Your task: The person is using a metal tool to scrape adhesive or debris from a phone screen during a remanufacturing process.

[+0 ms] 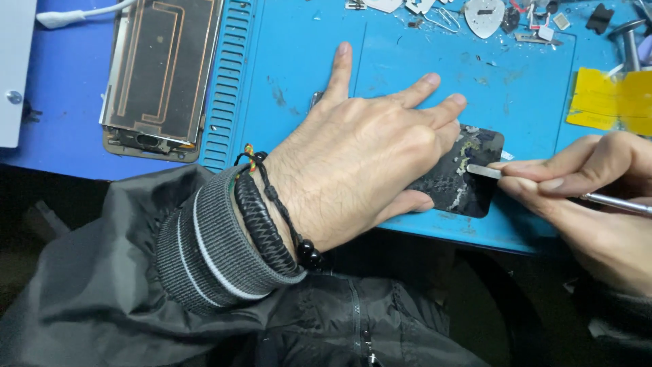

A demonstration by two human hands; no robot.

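Phone back panel (468, 178), dark, with pale patches of adhesive residue, lies flat near the front edge of the blue work mat (299, 61). Left hand (367, 156) lies spread over the panel's left part, palm down, fingers splayed and gripping nothing, only pinning the panel to the mat. Right hand (584, 183) is closed in a pinch around a thin metal spatula tool (489, 171), its flat tip touching the panel's right side, on the residue.

Step in hand, as judged: scraping old adhesive off the panel. Much residue shows near the tip, so the work looks partway at best. Next move likely calls for a shallow blade angle, short strokes away from the holding fingers, and steady downward pressure from the left hand so the panel does not skate.

Off the mat's far left corner lies an opened phone body (159, 71). Along the mat's far edge: scattered small parts (523, 20). At the mat's right edge, a yellow cloth (608, 102).
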